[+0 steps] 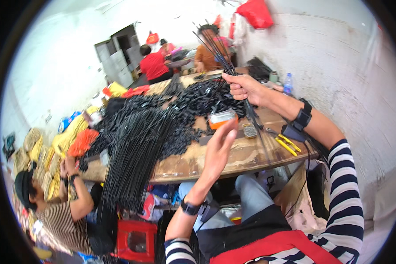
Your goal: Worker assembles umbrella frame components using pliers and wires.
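My right hand (pixel 247 89) is raised over the far right of the table, fingers wrapped round a bundle of thin black rods (pixel 216 48). The rods stick up and fan out above the fist, and their lower ends hang toward the tabletop. My left hand (pixel 220 147) is over the near middle of the table, fingers stretched out, holding nothing. Just beyond its fingertips is an orange and clear plastic box (pixel 223 118), partly hidden by them. A small container of tiny metal pieces (pixel 250 131) sits between my two hands.
Yellow-handled pliers (pixel 287 144) lie at the right. A large sheaf of black rods (pixel 134 154) overhangs the table's front edge at left, beside heaped black parts (pixel 198 94). A bottle (pixel 287 83) stands far right. A co-worker (pixel 61 215) sits at left; others sit beyond the table.
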The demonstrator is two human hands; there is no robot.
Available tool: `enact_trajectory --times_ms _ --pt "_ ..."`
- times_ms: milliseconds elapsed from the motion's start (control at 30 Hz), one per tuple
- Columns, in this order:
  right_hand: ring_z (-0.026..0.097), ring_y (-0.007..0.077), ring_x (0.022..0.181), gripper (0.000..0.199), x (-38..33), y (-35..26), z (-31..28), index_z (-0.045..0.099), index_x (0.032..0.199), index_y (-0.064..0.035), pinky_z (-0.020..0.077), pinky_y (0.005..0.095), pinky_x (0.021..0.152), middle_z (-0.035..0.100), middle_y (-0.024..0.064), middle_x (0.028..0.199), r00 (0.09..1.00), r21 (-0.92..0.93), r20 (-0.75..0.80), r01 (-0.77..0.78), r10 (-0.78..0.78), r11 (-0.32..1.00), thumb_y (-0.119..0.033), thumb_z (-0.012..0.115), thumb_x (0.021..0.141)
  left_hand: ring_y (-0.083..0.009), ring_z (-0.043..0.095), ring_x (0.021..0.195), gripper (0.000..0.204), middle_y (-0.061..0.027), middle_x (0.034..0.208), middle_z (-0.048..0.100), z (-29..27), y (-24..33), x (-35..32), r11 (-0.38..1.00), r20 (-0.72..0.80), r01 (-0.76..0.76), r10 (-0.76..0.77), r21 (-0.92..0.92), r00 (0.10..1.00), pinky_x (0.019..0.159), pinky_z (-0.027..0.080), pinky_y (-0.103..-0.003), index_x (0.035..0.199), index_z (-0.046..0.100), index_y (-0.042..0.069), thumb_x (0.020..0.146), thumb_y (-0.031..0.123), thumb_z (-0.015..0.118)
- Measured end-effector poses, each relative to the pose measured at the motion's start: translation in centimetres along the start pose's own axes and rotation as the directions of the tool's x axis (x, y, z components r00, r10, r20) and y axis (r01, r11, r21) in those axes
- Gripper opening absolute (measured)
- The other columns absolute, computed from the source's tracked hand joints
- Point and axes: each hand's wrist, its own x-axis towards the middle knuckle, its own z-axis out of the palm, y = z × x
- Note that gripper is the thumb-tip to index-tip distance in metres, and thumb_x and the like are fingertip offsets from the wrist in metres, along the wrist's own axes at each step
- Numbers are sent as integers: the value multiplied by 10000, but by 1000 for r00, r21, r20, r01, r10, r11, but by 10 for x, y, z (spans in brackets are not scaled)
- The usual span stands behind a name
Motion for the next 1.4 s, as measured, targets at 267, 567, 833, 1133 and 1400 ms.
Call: enact_trajectory --times_ms 267,567,833,1133,1400 --pt "639 210 905 330 -7 58 89 562 1137 20 535 339 781 643 114 1004 874 -109 462 -112 150 988 -261 551 966 -7 263 481 246 69 663 346 -32 19 -57 906 -268 277 -367 -320 891 414 185 -177 1127 483 70 1007 285 486" --pt "621 194 1020 564 32 -3 16 508 1271 0 510 301 881 627 114 1105 949 -194 232 262 -215 945 -471 494 962 5 292 474 173 72 649 365 -31 23 -69 918 -257 287 -358 -275 898 388 216 -188 1072 480 66 1008 226 486" --pt "656 247 984 292 18 34 61 536 1176 30 528 401 939 645 159 1046 927 100 368 35 -69 994 -185 500 983 -252 640 1006 419 -152 1100 627 -21 13 -80 701 233 505 -453 -503 861 925 513 -407 1312 440 15 1006 301 456" --pt "606 323 1106 354 -36 4 43 481 1225 32 490 413 986 588 250 1187 927 -122 375 30 18 992 -239 471 996 -309 627 1062 378 -213 1165 608 -7 44 -46 600 368 537 -392 -593 843 930 523 -431 1282 444 -65 1016 201 424" --pt "586 318 1137 395 -60 24 52 452 1266 77 483 406 999 581 239 1195 913 -51 406 -22 41 998 -187 512 979 -290 613 1090 343 -210 1200 587 -9 42 -27 795 197 442 -396 -416 897 948 510 -383 1268 449 -67 1012 161 433"
